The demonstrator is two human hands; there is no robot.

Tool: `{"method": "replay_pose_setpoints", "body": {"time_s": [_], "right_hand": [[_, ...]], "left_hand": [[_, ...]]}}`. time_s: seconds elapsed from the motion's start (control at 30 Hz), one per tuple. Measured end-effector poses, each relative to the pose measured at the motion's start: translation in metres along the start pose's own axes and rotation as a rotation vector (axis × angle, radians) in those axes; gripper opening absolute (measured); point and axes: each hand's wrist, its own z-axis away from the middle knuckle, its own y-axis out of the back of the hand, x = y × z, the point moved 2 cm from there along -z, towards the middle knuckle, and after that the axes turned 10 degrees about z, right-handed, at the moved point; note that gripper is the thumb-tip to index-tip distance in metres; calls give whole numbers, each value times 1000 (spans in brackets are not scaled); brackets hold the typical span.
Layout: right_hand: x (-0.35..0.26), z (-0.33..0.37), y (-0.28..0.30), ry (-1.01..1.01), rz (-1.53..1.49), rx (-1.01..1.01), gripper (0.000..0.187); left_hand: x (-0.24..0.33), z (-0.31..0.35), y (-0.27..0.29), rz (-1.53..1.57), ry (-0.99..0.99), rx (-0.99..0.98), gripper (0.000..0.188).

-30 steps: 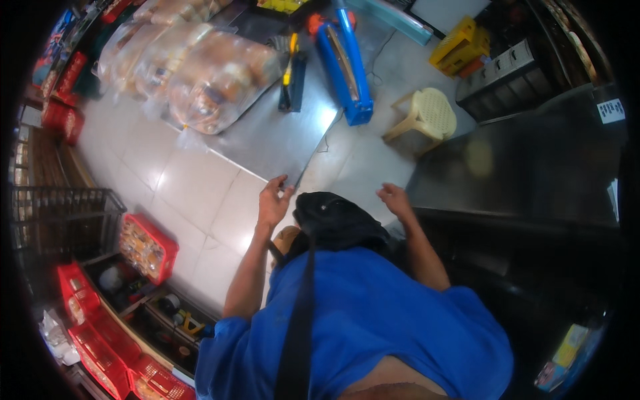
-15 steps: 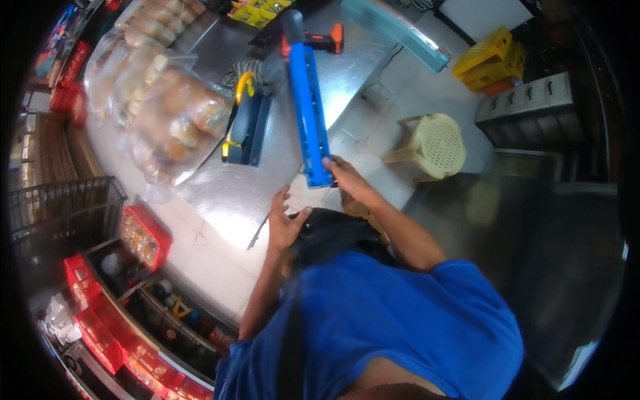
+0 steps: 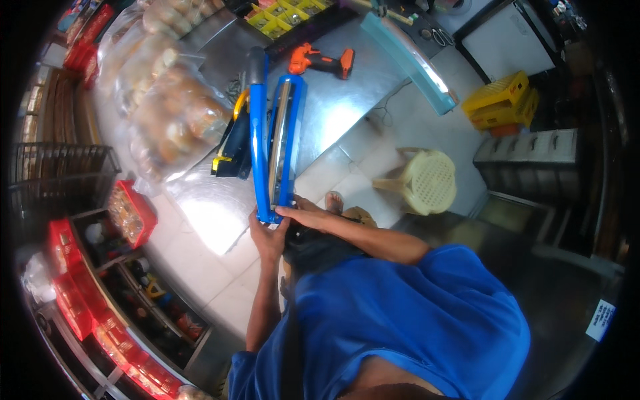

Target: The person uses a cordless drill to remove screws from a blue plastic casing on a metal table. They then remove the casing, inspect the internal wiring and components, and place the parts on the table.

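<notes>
A long blue bag sealer (image 3: pixel 288 143) lies lengthwise at the near part of the metal table. Its lever arm (image 3: pixel 258 140), which has a dark grip at the far end, stands apart from the base on the left. A shiny strip runs along the base. My left hand (image 3: pixel 269 239) is closed around the sealer's near end, at the hinge. My right hand (image 3: pixel 308 215) grips the same end from the right, its thumb across the top. Just left of the lever is a dark, narrow tool with yellow parts (image 3: pixel 233 148). Beyond the base lies an orange-and-black cordless drill (image 3: pixel 321 61).
Clear bags of bread rolls (image 3: pixel 175 110) cover the metal table's (image 3: pixel 337 110) left side. A yellow parts tray (image 3: pixel 287 19) stands at the back, a teal bar-shaped device (image 3: pixel 413 63) at right. A cream stool (image 3: pixel 430 181) and red bins (image 3: pixel 132 213) stand near the table.
The sealer has come left and nearer to me, and its lever has swung apart from the base. My left hand, open and away from it before, now grips its near end.
</notes>
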Motion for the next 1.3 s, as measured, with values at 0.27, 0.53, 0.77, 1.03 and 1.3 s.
{"method": "replay_pose_setpoints", "body": {"time_s": [0.27,0.53,0.77,1.03,1.3], "right_hand": [[-9,-23,-5,-97,-33,-96,74],[-20,-25,-21,-168,22,-168,75],[-15,-44,-19,-300,190,-290,69],[-7,-49,41,16,756,-464,67],[-110,-21,245,224,648,380,36]], "left_hand": [[6,-7,12,-222,-265,65,76],[9,-17,35,-27,-138,-5,74],[-13,-26,48,-3,-52,-17,80],[-10,-16,29,82,163,191,89],[-21,-17,18,-7,171,336,79]]}}
